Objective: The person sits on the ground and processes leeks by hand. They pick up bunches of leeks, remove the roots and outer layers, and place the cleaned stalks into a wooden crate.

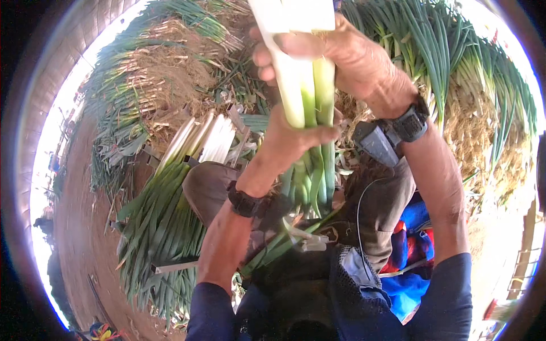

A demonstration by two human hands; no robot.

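Observation:
Several thick green onion stalks point(303, 96) are in both hands, upright in front of me. Around their lower, greener part, my left hand point(290, 134) is closed. Higher up, my right hand point(341, 55) grips the pale shanks, with its thumb across the front. The upper ends look overexposed and run out at the top edge. Below my left hand, the green leaves point(313, 181) hang between my knees. A few loose leaf scraps point(307, 238) lie in my lap.
Left of my knee, trimmed green onions point(155, 221) rest in a metal frame point(175, 266). Untrimmed, rooted onions are heaped at the far left point(170, 72) and right point(465, 89). A blue and red cloth point(405, 255) lies beside my right leg. A grey device point(377, 143) is strapped at my right wrist.

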